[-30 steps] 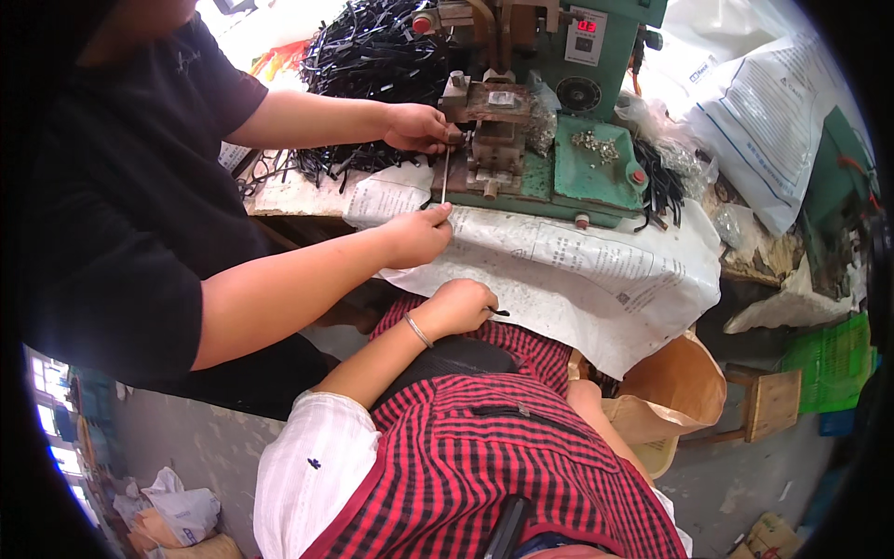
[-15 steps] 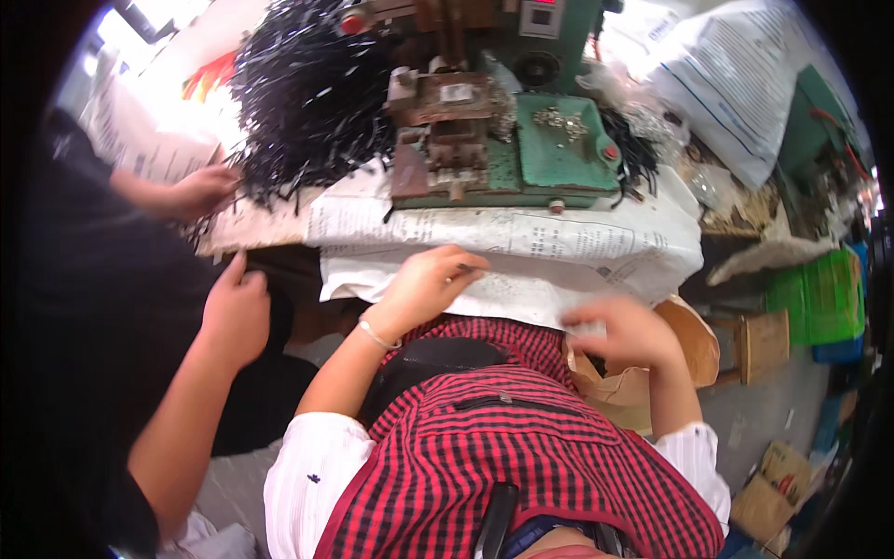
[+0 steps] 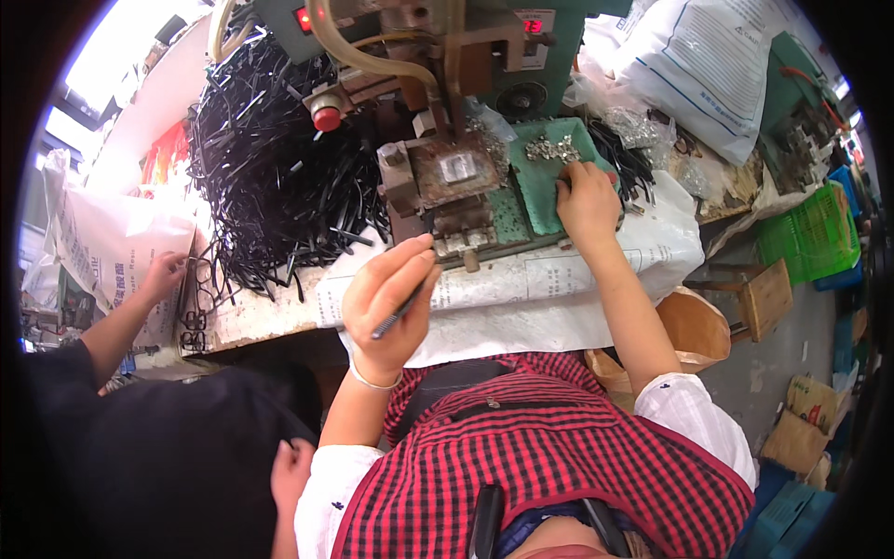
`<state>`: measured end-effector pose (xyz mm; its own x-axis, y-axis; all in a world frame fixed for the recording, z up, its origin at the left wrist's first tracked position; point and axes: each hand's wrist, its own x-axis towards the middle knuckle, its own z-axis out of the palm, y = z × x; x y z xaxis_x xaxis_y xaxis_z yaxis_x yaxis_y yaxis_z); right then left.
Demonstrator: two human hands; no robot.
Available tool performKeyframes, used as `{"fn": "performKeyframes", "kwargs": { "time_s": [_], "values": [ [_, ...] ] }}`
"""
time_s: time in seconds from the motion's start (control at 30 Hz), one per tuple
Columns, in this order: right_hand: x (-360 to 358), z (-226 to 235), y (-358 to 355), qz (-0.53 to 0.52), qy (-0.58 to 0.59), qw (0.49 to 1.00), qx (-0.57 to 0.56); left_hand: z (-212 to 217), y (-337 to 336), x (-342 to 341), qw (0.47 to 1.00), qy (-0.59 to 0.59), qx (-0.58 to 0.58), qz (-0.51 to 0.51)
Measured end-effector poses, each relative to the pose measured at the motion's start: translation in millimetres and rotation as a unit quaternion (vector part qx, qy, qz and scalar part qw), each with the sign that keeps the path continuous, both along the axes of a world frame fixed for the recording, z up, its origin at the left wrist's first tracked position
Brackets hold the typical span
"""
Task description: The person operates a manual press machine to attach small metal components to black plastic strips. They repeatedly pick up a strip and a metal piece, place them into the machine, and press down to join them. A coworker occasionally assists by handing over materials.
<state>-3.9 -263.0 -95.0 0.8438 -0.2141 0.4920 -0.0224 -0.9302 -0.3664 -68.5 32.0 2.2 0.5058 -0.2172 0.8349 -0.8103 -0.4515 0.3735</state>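
My left hand [image 3: 384, 303] is closed around a slim grey metal rod-like tool [image 3: 399, 311] whose end sticks out below the fingers. Its fingertips come up to the front of the press fixture [image 3: 463, 224], a rusty metal block under the machine head; whether they touch it I cannot tell. My right hand [image 3: 592, 207] reaches into the green tray [image 3: 538, 200] right of the fixture. Its fingers curl down at the edge of a pile of small silvery metal pieces [image 3: 551, 149]; what they pinch is hidden.
A heap of black strips [image 3: 279, 177] lies left of the green machine [image 3: 521, 79], beside a red button [image 3: 327, 118]. Scissors [image 3: 194, 321] lie at the table's left edge near a co-worker's hand [image 3: 164, 274]. White sacking [image 3: 559, 312] drapes the front edge. A paper bag [image 3: 694, 328] stands at right.
Both my hands have moved up and forward from near my lap, the left to the fixture and the right into the tray. The co-worker's hands have shifted, one of them lower.
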Motion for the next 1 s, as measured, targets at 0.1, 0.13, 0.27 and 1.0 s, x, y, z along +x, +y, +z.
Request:
{"fn": "performKeyframes", "kwargs": {
  "time_s": [0.1, 0.13, 0.27, 1.0],
  "values": [
    [6, -1, 3, -0.008, -0.009, 1.000, 0.001, 5, -4, 24, 0.994, -0.090, 0.053, -0.010],
    [11, 1, 6, 0.016, -0.018, 1.000, 0.015, 8, -4, 30, 0.991, -0.110, 0.079, -0.015],
    [40, 14, 13, 0.080, -0.049, 0.995, 0.014, 7, -18, 49, 0.985, -0.099, 0.132, -0.055],
    [7, 36, -9, 0.081, 0.006, 0.943, 0.324, 3, -29, 62, 0.985, -0.106, 0.116, -0.066]
  ]
}}
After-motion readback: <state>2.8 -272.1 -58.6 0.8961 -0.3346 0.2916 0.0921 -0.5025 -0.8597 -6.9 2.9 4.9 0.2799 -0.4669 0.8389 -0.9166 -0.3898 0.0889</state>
